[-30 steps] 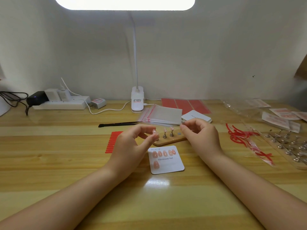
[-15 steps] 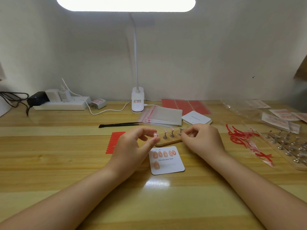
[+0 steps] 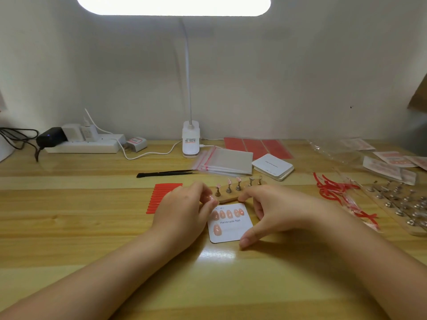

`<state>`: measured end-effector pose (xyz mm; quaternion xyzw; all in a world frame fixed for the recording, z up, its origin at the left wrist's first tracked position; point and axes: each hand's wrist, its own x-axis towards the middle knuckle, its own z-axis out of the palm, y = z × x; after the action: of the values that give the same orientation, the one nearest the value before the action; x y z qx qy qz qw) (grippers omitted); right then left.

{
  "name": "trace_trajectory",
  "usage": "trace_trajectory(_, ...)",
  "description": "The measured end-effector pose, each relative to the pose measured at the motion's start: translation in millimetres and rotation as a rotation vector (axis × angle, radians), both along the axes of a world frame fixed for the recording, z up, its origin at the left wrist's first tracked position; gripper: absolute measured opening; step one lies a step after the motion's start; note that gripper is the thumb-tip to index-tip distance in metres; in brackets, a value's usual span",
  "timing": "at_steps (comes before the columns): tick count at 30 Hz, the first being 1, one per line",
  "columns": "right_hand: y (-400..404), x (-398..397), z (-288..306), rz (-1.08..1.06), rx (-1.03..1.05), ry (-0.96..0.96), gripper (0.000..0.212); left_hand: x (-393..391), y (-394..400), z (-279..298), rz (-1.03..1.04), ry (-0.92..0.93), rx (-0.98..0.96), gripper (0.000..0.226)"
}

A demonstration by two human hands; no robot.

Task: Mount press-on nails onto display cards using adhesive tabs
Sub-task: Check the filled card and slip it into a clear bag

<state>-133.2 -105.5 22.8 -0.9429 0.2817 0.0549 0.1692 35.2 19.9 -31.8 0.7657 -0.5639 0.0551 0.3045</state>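
A white display card [image 3: 231,232] printed "Handmade Nail" lies on the wooden table and carries several pink nails. Behind it is a small wooden stand [image 3: 227,199] with metal pegs, three of them topped with pink nails. My left hand [image 3: 184,211] is at the card's upper left and pinches a small pink press-on nail [image 3: 210,198] between thumb and fingertip. My right hand [image 3: 272,211] arches over the card's right edge. Its thumb tip touches the lower right corner and its index tip is by the upper right corner.
A red tab sheet [image 3: 164,197] lies left of my hands, with black tweezers [image 3: 166,173] behind it. Clear bags [image 3: 226,161], a stack of blank cards [image 3: 272,166] and red sheets [image 3: 258,146] lie further back. Peeled red strips [image 3: 335,190] and spare pegs [image 3: 402,204] fill the right.
Both hands came down toward the card. The right hand left the stand's far end and now spans the card's right edge; the left hand still pinches the nail.
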Motion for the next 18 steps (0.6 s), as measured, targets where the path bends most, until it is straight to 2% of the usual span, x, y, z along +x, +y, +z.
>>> trace_trajectory(9, -2.4, -1.0, -2.7, 0.003, 0.104, -0.034, 0.079, 0.5, -0.2, 2.1, -0.042, 0.192, 0.007, 0.013)
trace_trajectory(13, -1.4, -1.7, -0.4, 0.065, -0.024, -0.066, 0.076, 0.8, -0.5, 3.0, -0.052, 0.265, -0.015, 0.014)
trace_trajectory(18, -0.3, -2.6, 2.4, 0.122, -0.191, -0.134, 0.074, 0.8, -0.6, 2.4, -0.032, 0.255, -0.006, 0.010)
